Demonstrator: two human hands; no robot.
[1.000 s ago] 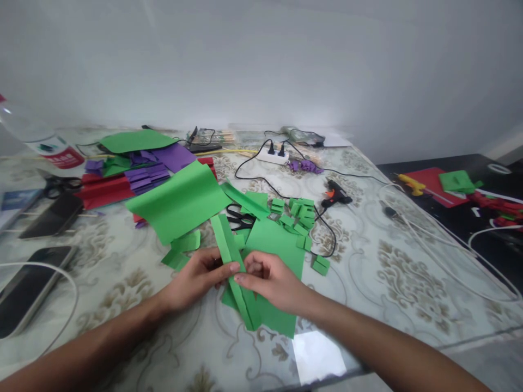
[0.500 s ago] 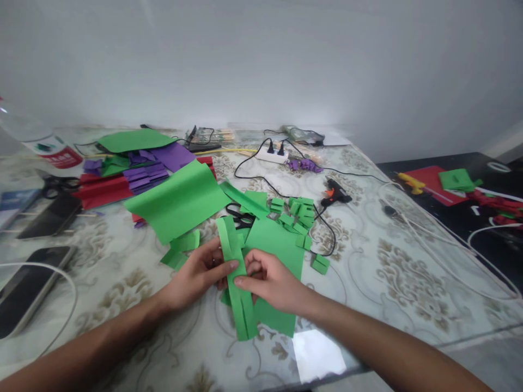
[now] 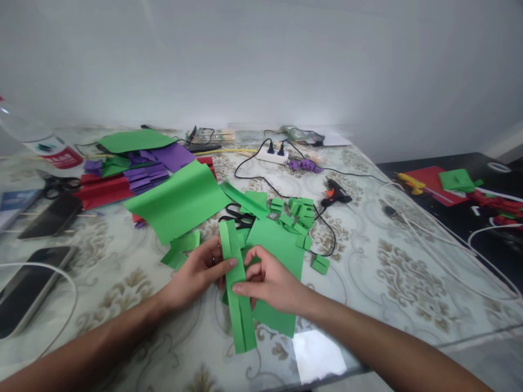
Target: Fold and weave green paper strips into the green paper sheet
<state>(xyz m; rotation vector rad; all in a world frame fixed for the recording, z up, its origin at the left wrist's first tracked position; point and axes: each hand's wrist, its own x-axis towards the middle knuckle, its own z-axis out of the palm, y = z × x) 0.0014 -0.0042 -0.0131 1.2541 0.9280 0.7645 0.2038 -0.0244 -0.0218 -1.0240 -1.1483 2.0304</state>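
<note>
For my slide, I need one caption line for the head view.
The left hand and right hand hold a folded green strip over a patterned tabletop, near black-handled scissors.

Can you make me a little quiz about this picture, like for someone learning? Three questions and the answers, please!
1. What colour is the folded strip that the left hand and right hand are holding?

2. True or false: the right hand is holding the glue gun.

3. How many black plugs are in the white power strip?
a) one
b) two
c) five

Key:
1. Green.
2. False; it lies on the table.
3. b) two.
</note>
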